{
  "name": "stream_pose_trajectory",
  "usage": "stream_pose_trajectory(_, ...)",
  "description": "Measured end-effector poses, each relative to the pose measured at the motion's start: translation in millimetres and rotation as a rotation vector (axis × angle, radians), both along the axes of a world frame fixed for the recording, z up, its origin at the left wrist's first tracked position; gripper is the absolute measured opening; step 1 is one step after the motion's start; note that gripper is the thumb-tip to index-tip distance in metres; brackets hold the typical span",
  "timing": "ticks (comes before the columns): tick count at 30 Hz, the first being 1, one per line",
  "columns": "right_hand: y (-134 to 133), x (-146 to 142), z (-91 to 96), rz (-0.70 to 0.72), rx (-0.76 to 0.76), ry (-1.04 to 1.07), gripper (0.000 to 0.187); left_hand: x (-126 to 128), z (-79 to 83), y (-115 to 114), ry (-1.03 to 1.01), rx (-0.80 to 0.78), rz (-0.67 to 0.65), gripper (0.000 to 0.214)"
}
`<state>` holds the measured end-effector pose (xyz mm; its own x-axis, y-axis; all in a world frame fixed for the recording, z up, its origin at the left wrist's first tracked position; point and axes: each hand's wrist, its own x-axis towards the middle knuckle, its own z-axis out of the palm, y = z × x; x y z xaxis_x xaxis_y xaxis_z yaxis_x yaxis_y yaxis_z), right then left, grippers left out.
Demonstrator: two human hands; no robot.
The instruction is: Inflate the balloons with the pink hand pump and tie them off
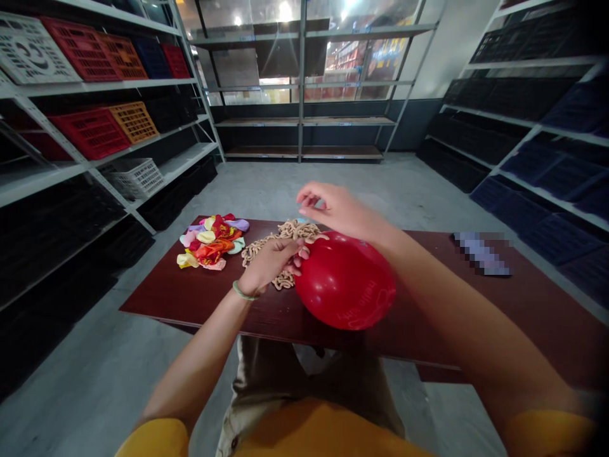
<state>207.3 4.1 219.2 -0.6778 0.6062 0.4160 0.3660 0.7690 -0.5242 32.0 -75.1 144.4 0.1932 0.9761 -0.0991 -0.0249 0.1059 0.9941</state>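
A red inflated balloon [347, 279] with faint printed lettering sits over the table in front of me. My left hand [276, 261] is closed at its left end, pinching the neck between thumb and fingers. Above the balloon is my right hand [328, 206], slightly blurred, its fingers loosely bent with a gap to the thumb; nothing shows in it. A heap of tan, cord-like pieces [285, 279] lies behind and beside my left hand, partly hidden by it. Farther left is a pile of uninflated balloons [212, 241] in several colours.
The dark red table [190, 298] spans the space before me. A pixelated flat object [481, 254] lies on its right side. Shelves with plastic crates [90, 133] stand left, dark bins [514, 146] right, and a metal rack [301, 120] at the back.
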Motion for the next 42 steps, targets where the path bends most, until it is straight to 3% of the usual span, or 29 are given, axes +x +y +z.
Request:
stream_pose_trajectory(4,-20,22,11.9,0.058,0.044,-0.147,0.021,5,-7.7,4,-0.082,0.07,0.09,0.039)
stream_pose_trajectory(11,-27,32,-11.1,-0.05,0.268,-0.2,0.02,19,-8.6,7,-0.076,0.139,0.132,0.042)
stream_pose_trajectory(19,-34,30,-21.5,-0.163,0.237,0.057,0.019,24,-13.7,8,-0.15,0.095,0.182,0.043)
stream_pose_trajectory(26,-56,32,-33.6,-0.276,0.441,0.158,0.014,28,-11.6,5,-0.292,0.059,0.137,0.032)
stream_pose_trajectory(32,-70,43,-44.7,-0.293,0.484,0.212,0.005,31,-13.6,-2,-0.354,0.155,0.089,0.025)
stream_pose_trajectory(36,-71,49,-51.6,-0.262,0.464,0.21,0.007,35,-13.4,-3,-0.368,0.21,0.035,0.023)
stream_pose_trajectory(42,-67,58,-52.8,-0.072,0.369,0.221,0.011,39,-17.1,-1,-0.368,0.263,0.014,0.023)
